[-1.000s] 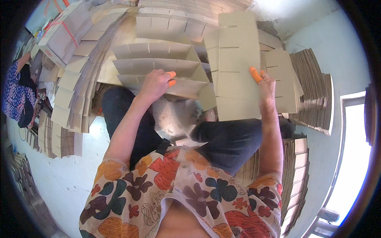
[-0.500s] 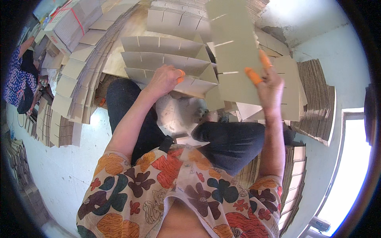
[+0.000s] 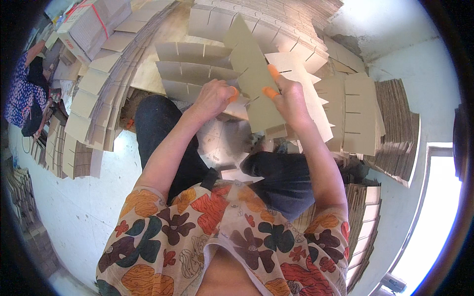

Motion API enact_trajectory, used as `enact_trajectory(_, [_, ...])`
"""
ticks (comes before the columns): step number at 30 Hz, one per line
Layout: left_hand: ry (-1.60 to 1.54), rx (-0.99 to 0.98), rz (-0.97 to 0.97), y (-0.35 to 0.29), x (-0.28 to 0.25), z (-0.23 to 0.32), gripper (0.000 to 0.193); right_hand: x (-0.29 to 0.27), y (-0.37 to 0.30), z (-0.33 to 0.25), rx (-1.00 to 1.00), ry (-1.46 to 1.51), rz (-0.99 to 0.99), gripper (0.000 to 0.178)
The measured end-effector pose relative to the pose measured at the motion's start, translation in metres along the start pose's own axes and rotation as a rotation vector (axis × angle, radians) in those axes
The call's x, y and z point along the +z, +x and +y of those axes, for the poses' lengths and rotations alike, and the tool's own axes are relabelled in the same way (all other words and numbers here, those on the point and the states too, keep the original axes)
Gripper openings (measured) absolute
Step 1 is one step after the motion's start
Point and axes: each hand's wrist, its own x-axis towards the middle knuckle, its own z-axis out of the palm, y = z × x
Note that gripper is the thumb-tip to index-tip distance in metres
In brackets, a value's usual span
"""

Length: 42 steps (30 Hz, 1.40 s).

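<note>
My right hand, with orange finger covers on its thumb and a finger, grips a tan slotted cardboard strip. The strip stands tilted across the right ends of several parallel slotted cardboard dividers. My left hand is closed on the nearest divider, with an orange cover on one digit. The strip hides where the dividers meet it. Another pale slotted piece shows just right of my right hand.
Stacked slotted cardboard runs along the left, beside a carton with red strapping. More stacks stand at the far side and the right. Another person is at the far left. A bright doorway lies right.
My right hand has brought the strip left and turned it, so it now leans over the dividers' right ends. My left hand, still on the near divider, has shifted slightly right.
</note>
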Motion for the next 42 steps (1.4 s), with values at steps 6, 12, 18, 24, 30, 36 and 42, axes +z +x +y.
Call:
enact_trajectory(6, [0.012, -0.014, -0.006, 0.002, 0.004, -0.004, 0.003, 0.031, 0.010, 0.015, -0.150, -0.136, -0.003, 0.018])
enact_trajectory(12, [0.014, -0.052, -0.027, 0.002, 0.007, -0.005, 0.003, 0.021, 0.015, 0.004, -0.135, -0.231, -0.091, 0.014])
enact_trajectory(18, [-0.015, -0.070, -0.040, 0.004, 0.007, -0.004, 0.006, 0.040, 0.013, 0.004, -0.074, -0.362, -0.226, 0.007])
enact_trajectory(24, [-0.071, -0.113, -0.084, 0.003, 0.000, 0.000, 0.013, 0.011, 0.005, 0.011, 0.030, -0.363, 0.013, 0.031])
enact_trajectory(30, [-0.082, -0.085, -0.053, 0.006, -0.019, 0.005, 0.036, -0.071, -0.034, 0.093, 0.559, -0.610, 0.025, 0.092])
enact_trajectory(36, [0.008, -0.154, -0.093, -0.007, -0.038, -0.003, 0.040, -0.100, -0.061, 0.143, 0.551, 0.041, -0.022, 0.068])
enact_trajectory(42, [0.077, -0.124, -0.049, -0.017, -0.058, -0.023, 0.035, -0.137, -0.038, 0.079, 0.468, 0.392, 0.472, 0.044])
